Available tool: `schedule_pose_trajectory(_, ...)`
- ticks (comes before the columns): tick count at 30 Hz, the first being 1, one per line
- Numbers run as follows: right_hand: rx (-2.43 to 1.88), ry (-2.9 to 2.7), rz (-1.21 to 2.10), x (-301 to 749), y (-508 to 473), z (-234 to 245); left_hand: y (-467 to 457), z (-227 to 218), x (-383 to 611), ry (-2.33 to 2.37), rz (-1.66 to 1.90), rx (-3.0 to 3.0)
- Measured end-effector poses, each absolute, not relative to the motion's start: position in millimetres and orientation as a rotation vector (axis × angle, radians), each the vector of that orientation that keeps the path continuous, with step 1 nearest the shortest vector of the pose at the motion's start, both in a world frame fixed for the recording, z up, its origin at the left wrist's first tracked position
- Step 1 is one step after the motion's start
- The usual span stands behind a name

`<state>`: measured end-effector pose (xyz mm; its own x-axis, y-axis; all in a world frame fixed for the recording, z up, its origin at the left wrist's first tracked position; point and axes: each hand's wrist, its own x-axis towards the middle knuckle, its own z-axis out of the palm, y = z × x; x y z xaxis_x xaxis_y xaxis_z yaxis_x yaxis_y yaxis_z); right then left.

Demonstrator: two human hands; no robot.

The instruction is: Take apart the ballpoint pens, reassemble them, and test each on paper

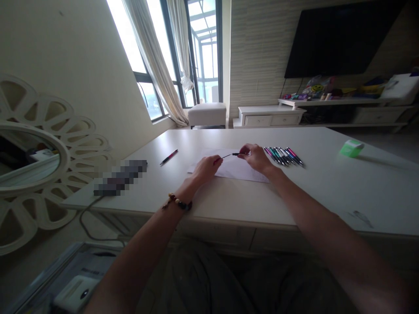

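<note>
Both my hands are over a white sheet of paper [244, 171] on the white table. My left hand [205, 169] pinches a reddish pen part, mostly hidden by the fingers. From it a thin dark rod [227, 155], which looks like a pen refill, reaches toward the right. My right hand [258, 158] closes its thumb and fingers on a black pen part [236, 154] at the rod's other end. Whether rod and black part are joined I cannot tell. Just right of that hand, several pens [284, 156] lie side by side in a row.
One pink and black pen [169, 157] lies alone on the table's left. A blurred-out dark object [122, 178] sits at the left edge, with a cable hanging down. At the right stands a small green and white box [352, 148]. A mark [362, 218] shows near the front edge.
</note>
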<state>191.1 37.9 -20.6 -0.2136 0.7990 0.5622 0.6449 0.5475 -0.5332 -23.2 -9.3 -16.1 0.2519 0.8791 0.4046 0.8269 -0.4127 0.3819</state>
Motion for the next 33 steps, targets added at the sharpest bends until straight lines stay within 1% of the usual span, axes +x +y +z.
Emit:
schedule_pose_trajectory(15, -1.093, -1.869, 0.210, 191.4, 34.2, -18.2, -10.5, -15.3, -22.6, 1.694, 0.786, 2.442)
schedule_pose_trajectory(21, -1.026, -1.931, 0.188, 186.7, 32.1, -18.8, -8.4, -19.5, -24.6, 1.644, 0.826, 2.496)
schedule_pose_trajectory(27, -0.933, -2.036, 0.216, 174.2, 25.8, -22.5, -8.7, -18.6, -23.2, 1.484, 0.835, 2.585)
schedule_pose_trajectory(33, -0.890, -2.059, 0.258, 166.2, 18.3, -19.9, -10.8, -11.9, -21.5, 1.542, 0.834, 2.486)
